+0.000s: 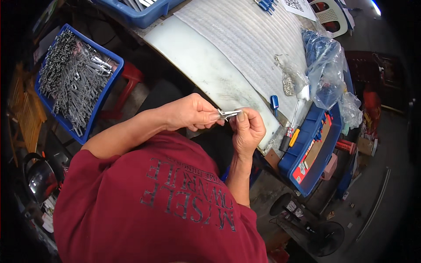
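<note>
My left hand (199, 115) and my right hand (248, 131) meet in front of my chest, near the table's edge. Between them is a small, slim silvery metal piece (228, 114); its exact kind I cannot make out. The thumb and fingers of my left hand pinch one end. At the other end, my right thumb and fingertips press on it. Fingers cover parts of the piece. Both hands are off the table (206, 72), which has a white top partly covered by a ribbed foam sheet (245, 39).
Left, a blue tray (113, 57) holds many silvery metal parts beside a red stool (131, 74). Another blue tray (136, 17) stands at the top. Right are a blue bin (285, 171), screwdrivers (287, 139), a small blue-handled tool (274, 101), bagged small metal parts (288, 83) and plastic bags (326, 74).
</note>
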`<state>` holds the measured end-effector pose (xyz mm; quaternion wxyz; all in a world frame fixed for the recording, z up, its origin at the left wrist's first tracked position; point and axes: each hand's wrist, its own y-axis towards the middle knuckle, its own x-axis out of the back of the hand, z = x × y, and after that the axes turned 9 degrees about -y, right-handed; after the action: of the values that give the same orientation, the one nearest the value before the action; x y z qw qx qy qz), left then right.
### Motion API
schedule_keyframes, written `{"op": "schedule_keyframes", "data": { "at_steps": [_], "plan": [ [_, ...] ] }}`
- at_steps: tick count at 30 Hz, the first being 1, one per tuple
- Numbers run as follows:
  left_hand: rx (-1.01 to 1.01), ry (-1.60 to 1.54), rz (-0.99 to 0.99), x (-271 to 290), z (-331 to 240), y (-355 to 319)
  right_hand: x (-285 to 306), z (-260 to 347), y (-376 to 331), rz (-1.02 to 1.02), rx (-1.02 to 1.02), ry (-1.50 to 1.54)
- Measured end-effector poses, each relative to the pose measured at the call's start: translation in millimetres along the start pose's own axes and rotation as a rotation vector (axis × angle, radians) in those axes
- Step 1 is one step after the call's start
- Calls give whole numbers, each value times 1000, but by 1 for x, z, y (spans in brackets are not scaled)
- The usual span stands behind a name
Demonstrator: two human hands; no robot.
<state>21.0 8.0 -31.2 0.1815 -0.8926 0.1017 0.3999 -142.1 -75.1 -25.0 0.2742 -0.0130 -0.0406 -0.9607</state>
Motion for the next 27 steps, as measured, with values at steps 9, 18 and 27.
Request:
{"op": "schedule_keyframes", "data": {
  "at_steps": [9,18,27],
  "plan": [
    [-858,1298,-272,-13,-6,-6,7,-5,-15,27,-8,14],
    [-876,1452,-288,-16,-2,-9,5,-2,-18,63,-125,118],
    [-840,1518,-294,-13,-3,-5,3,9,-10,68,-269,57]
  ]
}}
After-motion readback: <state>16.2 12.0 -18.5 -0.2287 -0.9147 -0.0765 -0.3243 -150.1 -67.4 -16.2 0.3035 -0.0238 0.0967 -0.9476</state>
